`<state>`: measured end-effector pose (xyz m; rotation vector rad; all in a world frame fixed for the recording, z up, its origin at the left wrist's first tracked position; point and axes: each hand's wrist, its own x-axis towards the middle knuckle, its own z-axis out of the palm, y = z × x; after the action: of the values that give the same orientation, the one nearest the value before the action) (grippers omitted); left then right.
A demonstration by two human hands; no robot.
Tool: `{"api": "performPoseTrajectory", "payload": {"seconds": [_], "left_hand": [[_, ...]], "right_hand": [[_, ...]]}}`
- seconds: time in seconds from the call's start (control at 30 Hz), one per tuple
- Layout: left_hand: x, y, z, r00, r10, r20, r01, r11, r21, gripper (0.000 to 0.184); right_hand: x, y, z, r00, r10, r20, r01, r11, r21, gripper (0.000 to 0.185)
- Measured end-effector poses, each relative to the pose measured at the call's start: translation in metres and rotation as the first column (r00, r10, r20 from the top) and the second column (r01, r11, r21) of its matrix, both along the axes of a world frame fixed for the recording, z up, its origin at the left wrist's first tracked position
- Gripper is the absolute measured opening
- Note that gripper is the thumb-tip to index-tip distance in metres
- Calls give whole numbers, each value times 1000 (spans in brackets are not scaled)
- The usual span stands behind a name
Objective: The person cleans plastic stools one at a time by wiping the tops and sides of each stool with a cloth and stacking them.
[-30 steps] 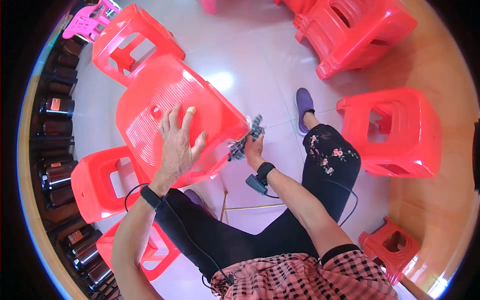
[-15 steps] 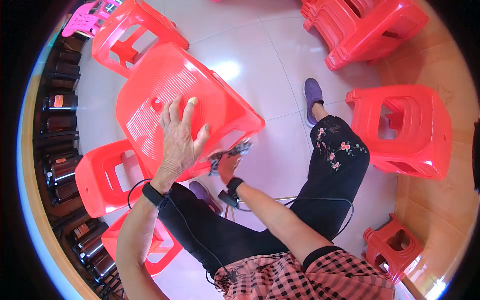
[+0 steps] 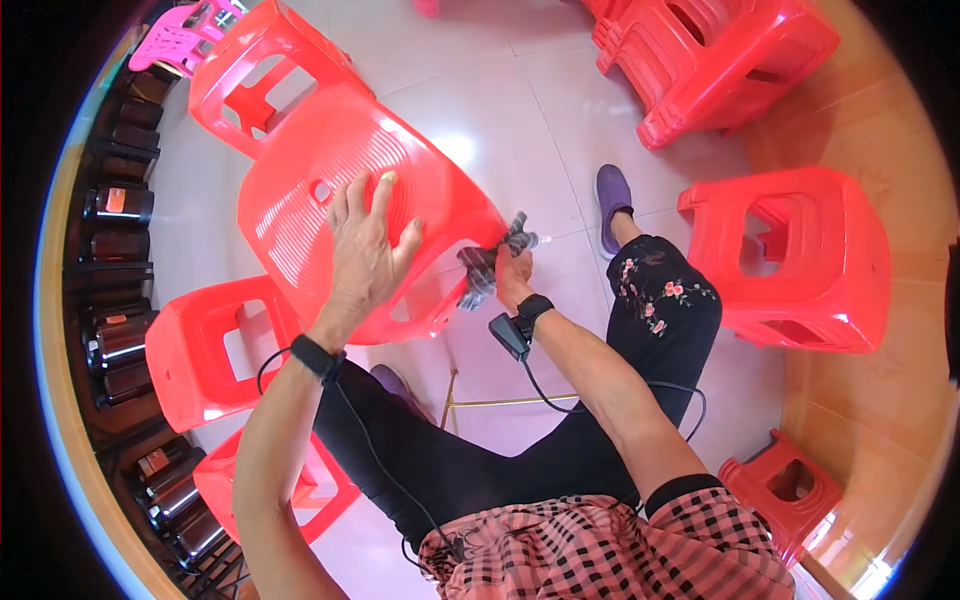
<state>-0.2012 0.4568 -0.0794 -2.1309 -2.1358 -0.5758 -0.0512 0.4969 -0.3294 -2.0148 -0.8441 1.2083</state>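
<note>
A red plastic stool (image 3: 300,225) with a ridged seat and a small centre hole stands tilted in front of me. My left hand (image 3: 365,245) rests on its seat near that hole, fingers spread, with something pale covering one fingertip. By the stool's right side, my right hand (image 3: 514,272) is closed around a dark checked cloth (image 3: 482,272). Part of the cloth lies against the stool's side, and another part sticks out above the hand. Both wrists wear black bands with cables.
More red stools stand around: one behind (image 3: 270,75), one at left (image 3: 215,350), one at right (image 3: 795,260), and a stack (image 3: 700,70) at upper right. A pink chair (image 3: 180,38) is at upper left. Dark glossy containers (image 3: 120,205) line the left shelf.
My right hand has moved right and up along the stool's side with the cloth. The left hand stays on the seat, and the stool has turned slightly.
</note>
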Motion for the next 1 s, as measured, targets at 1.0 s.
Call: {"api": "performPoseTrajectory", "payload": {"seconds": [1.0], "left_hand": [[7,67,-17,995,65,-73,-55,990,128,55]], "right_hand": [[-20,-44,117,281,572,-771,-556,752,355,56]]}}
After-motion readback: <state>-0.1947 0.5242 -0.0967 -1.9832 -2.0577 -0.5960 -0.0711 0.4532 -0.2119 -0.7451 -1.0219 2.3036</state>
